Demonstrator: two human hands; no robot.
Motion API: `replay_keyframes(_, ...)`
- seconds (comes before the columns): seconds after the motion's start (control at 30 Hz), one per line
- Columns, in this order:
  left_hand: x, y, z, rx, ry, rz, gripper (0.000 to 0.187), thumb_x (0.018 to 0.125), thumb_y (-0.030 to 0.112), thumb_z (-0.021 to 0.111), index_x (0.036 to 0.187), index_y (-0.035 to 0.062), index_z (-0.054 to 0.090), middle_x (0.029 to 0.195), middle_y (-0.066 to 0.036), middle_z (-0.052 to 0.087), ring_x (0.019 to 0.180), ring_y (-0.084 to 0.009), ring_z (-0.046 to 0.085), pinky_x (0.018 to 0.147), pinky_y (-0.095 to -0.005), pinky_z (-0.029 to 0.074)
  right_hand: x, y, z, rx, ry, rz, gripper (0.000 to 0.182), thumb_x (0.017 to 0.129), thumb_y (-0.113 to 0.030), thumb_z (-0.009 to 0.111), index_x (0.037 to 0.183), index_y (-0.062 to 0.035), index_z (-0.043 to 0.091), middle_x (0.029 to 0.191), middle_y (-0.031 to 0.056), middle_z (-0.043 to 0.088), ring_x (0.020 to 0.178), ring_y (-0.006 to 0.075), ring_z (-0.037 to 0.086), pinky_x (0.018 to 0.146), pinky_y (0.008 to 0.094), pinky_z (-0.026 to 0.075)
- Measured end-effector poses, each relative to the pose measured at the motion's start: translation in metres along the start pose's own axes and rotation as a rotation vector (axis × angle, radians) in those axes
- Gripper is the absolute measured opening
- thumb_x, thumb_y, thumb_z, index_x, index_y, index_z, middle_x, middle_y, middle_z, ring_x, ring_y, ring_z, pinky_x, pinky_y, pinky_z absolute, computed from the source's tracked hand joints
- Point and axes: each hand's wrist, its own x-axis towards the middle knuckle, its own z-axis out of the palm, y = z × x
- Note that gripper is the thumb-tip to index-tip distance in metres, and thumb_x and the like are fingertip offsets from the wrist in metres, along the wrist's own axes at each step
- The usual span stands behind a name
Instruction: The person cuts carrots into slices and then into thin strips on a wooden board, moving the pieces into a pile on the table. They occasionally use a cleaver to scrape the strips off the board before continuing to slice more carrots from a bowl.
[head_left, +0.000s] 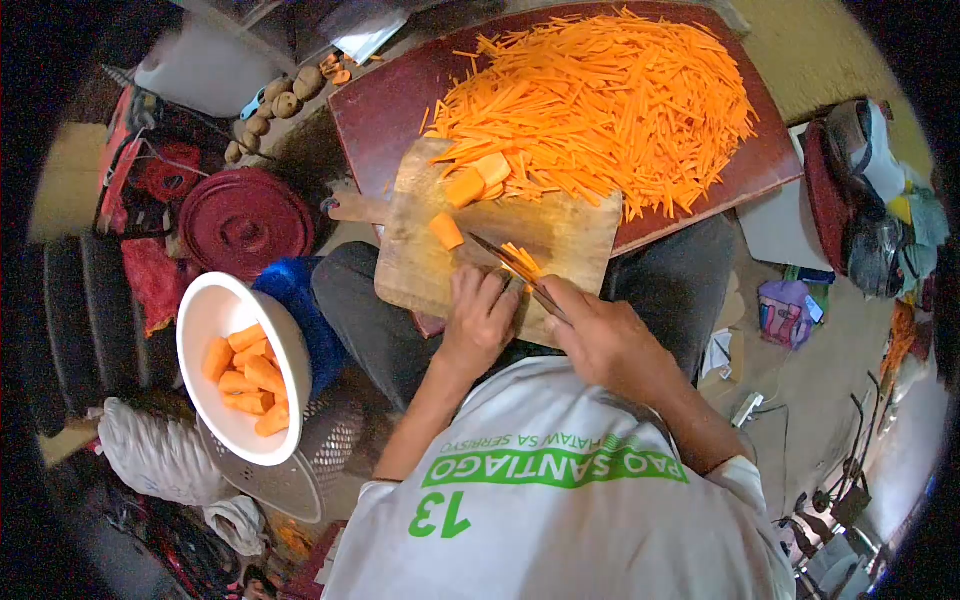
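A wooden cutting board (560, 235) rests on my lap, overlapping a dark red board (385, 105). My right hand (600, 330) grips a knife (505, 262) whose blade lies across thin carrot slices (520, 260). My left hand (480, 315) presses down beside the blade, fingertips at those slices. Carrot chunks (475, 185) and one loose carrot piece (446, 230) sit further up the cutting board. A big heap of carrot sticks (600, 100) covers the dark red board.
A white bowl (215, 310) holding peeled carrots (250, 380) stands at my left over a blue container (295, 290). A red lid (245, 220), small potatoes (275, 100), bags (870, 200) and clutter surround me on the floor.
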Motion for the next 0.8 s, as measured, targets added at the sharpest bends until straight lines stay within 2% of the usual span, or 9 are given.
replay_keyframes(0.13,0.000,0.002,0.000,0.022,0.021,0.000,0.035,0.075,0.007,0.077,0.109,-0.0016,0.071,0.104,-0.016,0.058,0.099,-0.0396,0.056,0.095,-0.0572,0.045,-0.016,-0.007,-0.009,0.091,0.004,0.073,0.045,0.102,-0.011,0.063,0.143,-0.0012,0.049,0.111,0.0292,0.072,0.100,0.0482,0.072,0.078,0.0549,0.059)
replay_keyframes(0.23,-0.001,0.001,0.000,0.022,0.033,0.001,0.036,0.073,0.006,0.078,0.108,-0.0013,0.071,0.103,-0.017,0.059,0.099,-0.0397,0.057,0.095,-0.0573,0.045,-0.024,-0.007,-0.005,0.065,-0.096,0.171,0.045,0.102,-0.010,0.063,0.144,-0.0019,0.048,0.111,0.0283,0.072,0.100,0.0475,0.073,0.080,0.0548,0.060)
replay_keyframes(0.33,-0.001,0.001,0.001,0.016,0.030,0.011,0.038,0.072,0.006,0.079,0.108,-0.0014,0.070,0.102,-0.017,0.059,0.098,-0.0398,0.058,0.095,-0.0572,0.045,-0.008,0.002,0.011,0.054,0.069,0.002,0.044,0.102,-0.010,0.063,0.144,-0.0049,0.049,0.113,0.0261,0.073,0.102,0.0468,0.073,0.082,0.0553,0.060)
replay_keyframes(0.43,0.001,0.002,-0.001,0.038,0.042,0.019,0.041,0.070,0.005,0.079,0.109,-0.0016,0.070,0.100,-0.017,0.059,0.095,-0.0395,0.058,0.095,-0.0572,0.045,0.006,-0.005,0.003,0.005,-0.041,0.047,0.047,0.106,-0.018,0.060,0.147,-0.0007,0.046,0.117,0.0257,0.071,0.101,0.0437,0.073,0.081,0.0528,0.062)
replay_keyframes(0.53,0.001,0.002,0.001,0.042,0.082,0.028,0.044,0.068,0.004,0.079,0.110,-0.0017,0.070,0.100,-0.017,0.058,0.094,-0.0391,0.058,0.094,-0.0576,0.045,-0.012,0.002,0.007,0.024,0.058,-0.037,0.048,0.105,-0.018,0.061,0.147,-0.0007,0.047,0.117,0.0254,0.071,0.101,0.0440,0.073,0.080,0.0533,0.062)
replay_keyframes(0.63,-0.003,0.000,0.003,0.032,0.092,0.014,0.046,0.066,0.003,0.080,0.111,-0.0018,0.069,0.100,-0.017,0.058,0.094,-0.0389,0.059,0.095,-0.0582,0.046,-0.024,-0.005,-0.001,0.023,-0.052,0.074,0.048,0.105,-0.019,0.061,0.147,-0.0004,0.046,0.117,0.0250,0.071,0.100,0.0437,0.074,0.078,0.0533,0.062)
replay_keyframes(0.73,-0.001,0.000,0.001,0.038,0.073,0.029,0.048,0.064,0.004,0.080,0.111,-0.0019,0.069,0.102,-0.017,0.060,0.096,-0.0388,0.060,0.097,-0.0595,0.046,-0.014,0.006,0.018,0.011,0.059,-0.042,0.047,0.106,-0.022,0.061,0.146,-0.0010,0.047,0.113,0.0249,0.071,0.099,0.0435,0.074,0.076,0.0541,0.062)
replay_keyframes(0.8,0.000,-0.001,0.002,0.054,0.079,0.049,0.050,0.062,0.005,0.081,0.110,-0.0018,0.069,0.104,-0.017,0.061,0.098,-0.0389,0.060,0.098,-0.0603,0.046,-0.007,0.000,0.014,0.015,0.056,-0.025,0.046,0.107,-0.024,0.061,0.144,-0.0004,0.048,0.111,0.0244,0.071,0.098,0.0431,0.074,0.075,0.0542,0.062)
